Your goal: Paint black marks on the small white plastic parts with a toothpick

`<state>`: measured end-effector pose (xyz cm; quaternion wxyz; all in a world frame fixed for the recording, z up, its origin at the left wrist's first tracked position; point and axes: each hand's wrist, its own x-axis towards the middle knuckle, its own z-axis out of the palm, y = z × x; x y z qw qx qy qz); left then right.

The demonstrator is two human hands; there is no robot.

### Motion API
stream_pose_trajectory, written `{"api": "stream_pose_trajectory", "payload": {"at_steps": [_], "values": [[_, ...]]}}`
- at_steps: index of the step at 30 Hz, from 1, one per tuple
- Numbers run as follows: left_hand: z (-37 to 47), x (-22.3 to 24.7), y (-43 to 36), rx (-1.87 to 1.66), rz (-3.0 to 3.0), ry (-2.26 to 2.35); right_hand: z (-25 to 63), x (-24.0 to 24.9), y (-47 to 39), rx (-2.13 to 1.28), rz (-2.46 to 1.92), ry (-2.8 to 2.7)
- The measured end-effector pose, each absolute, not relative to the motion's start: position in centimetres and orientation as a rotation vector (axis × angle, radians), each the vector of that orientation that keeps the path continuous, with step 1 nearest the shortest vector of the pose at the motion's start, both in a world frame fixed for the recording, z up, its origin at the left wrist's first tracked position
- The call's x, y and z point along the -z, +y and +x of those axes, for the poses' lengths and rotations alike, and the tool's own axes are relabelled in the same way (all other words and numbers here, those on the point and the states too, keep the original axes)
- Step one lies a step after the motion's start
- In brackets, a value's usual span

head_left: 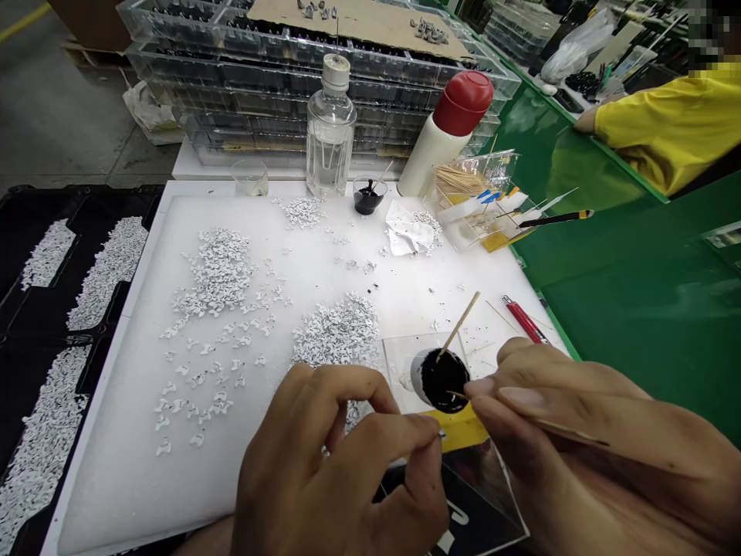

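Note:
My left hand (341, 471) is closed in a pinch on a tiny white part (442, 434), which shows only as a speck at the fingertips. Between the thumb and fingers of my right hand (602, 455) is a toothpick (573, 432). Its tip points left and overlaps the front rim of a small cup of black paint (444, 378) in view; whether it touches the paint I cannot tell. Another wooden stick (460, 320) leans in that cup. Just beyond my left hand lies a heap of small white parts (339, 328), partly hidden by my fingers.
More white parts (220, 270) are spread on the white board (127, 432). Toward the back stand a clear bottle (331, 135), a red-capped flask (445, 131), a small black-paint cup (369, 199) and stacked trays (260, 85). A red cutter (524, 318) lies right. A yellow-sleeved person (671, 123) sits beyond.

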<state>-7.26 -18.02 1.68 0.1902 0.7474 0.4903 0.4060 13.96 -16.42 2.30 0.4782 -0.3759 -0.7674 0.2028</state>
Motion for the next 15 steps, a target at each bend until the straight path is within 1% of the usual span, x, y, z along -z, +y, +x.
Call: {"api": "stream_pose_trajectory", "payload": {"at_steps": [8,15], "values": [[-7.13,-1.77,-17.90,-1.129,2.114,1.379,13.68,-2.35,-16.57,-0.420,-0.983,-1.872],[-7.03,-1.74,-17.99,-1.118,2.084,1.396,13.98,-2.40,-16.26,-0.499,-0.954,-1.880]]}}
